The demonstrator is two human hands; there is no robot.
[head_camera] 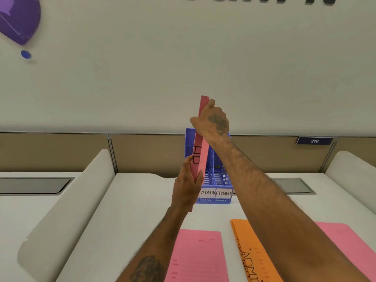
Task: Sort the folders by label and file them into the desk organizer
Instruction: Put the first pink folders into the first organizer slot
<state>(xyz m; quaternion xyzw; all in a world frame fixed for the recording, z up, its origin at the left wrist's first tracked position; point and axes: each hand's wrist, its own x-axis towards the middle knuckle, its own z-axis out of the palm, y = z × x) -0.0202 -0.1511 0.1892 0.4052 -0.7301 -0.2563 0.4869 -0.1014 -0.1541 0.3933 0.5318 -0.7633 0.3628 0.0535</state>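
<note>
I hold a pink folder [200,157] marked HR upright and edge-on, in front of the blue desk organizer [218,180]. My left hand [188,186] grips its lower edge. My right hand [213,121] grips its top edge. The organizer stands at the back of the white desk, and its front labels read ADMIN and FINANCE; the leftmost label is hidden behind my left hand. On the desk near me lie a pink folder [197,255], an orange folder [247,251] marked ADMIN, and another pink folder [345,245] partly under my right arm.
Rounded white dividers [67,210] flank the desk on the left and right [354,165]. Beige partition panels [146,151] run behind it, with a plate reading 216 [314,141]. Grey cable hatches [34,185] sit in the desktops on both sides.
</note>
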